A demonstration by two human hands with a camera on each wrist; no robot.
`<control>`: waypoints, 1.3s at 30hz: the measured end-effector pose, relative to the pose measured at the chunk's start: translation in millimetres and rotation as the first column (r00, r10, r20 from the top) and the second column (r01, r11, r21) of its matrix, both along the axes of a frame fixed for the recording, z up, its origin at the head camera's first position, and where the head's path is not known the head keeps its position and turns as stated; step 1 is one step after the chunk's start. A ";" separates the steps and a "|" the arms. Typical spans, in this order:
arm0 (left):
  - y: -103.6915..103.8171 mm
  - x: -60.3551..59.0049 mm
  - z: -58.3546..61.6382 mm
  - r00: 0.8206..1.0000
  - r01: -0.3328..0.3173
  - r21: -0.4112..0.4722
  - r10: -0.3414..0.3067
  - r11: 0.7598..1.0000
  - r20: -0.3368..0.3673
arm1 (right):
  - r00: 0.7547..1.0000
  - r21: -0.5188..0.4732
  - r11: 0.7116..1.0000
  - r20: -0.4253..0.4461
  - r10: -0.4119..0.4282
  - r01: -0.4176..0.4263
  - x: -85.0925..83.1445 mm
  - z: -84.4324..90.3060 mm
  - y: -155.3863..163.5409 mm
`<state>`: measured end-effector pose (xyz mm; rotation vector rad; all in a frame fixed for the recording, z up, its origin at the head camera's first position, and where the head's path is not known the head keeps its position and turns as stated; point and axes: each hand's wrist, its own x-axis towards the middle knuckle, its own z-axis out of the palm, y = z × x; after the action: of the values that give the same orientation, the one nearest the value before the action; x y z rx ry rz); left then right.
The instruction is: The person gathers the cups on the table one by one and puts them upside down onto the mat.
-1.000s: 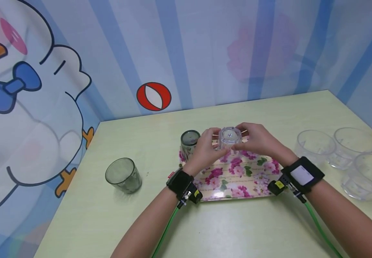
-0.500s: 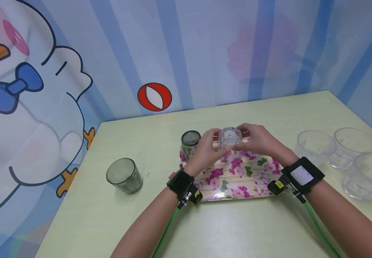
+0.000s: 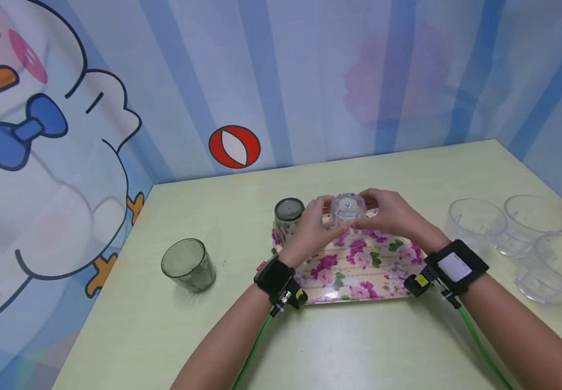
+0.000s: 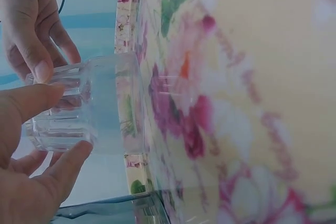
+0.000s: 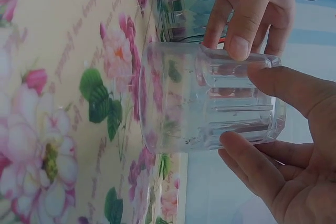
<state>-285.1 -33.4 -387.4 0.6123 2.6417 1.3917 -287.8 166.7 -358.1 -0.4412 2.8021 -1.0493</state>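
You are holding the upturned clear cup (image 3: 348, 210) on the floral tray (image 3: 359, 271), left hand (image 3: 310, 230) and right hand (image 3: 392, 214) fingers pinching its ribbed base. It is looking light, rigid and slippery, so grip the ribs.

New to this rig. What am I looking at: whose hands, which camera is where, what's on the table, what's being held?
There is no machine: a person works with bare hands, wearing a camera on the head and one strapped to each wrist.

The wide picture is the head view, looking down at a pale green table. The two close-ups are the wrist views, one per hand.

Both the left hand and the right hand grip a clear faceted glass, turned upside down on a floral tray.

An inverted smoky glass stands at the tray's left edge. An upright smoky glass sits further left on the table. Three clear bowls are grouped on the right.
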 end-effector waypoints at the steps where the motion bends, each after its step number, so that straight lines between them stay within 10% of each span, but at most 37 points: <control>1: -0.1 0.1 -0.1 1.000 0.000 0.002 0.000 1.000 0.002 | 1.000 0.000 1.000 0.003 0.000 0.000 0.0 -0.2 -0.2; 15: 4.5 8.4 5.4 0.996 -0.044 0.053 0.040 0.998 0.076 | 1.000 0.013 1.000 -0.012 -0.001 0.002 5.7 1.9 3.1; 25: 9.1 21.8 17.8 0.997 -0.079 0.025 0.079 0.997 -0.016 | 0.996 0.001 1.000 -0.086 -0.030 0.031 25.9 16.6 11.1; 33: 12.9 31.4 25.0 0.976 -0.082 -0.045 0.071 0.996 -0.207 | 0.989 -0.033 0.997 -0.125 -0.076 0.072 46.7 22.8 24.3; 39: 20.3 36.7 29.2 0.907 -0.041 -0.074 0.006 0.996 -0.421 | 0.982 -0.018 0.995 -0.163 -0.098 0.097 56.2 26.3 40.4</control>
<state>-248.4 -13.1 -358.1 0.9714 3.0228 1.2672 -231.6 207.1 -331.8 -0.4129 2.9921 -1.0935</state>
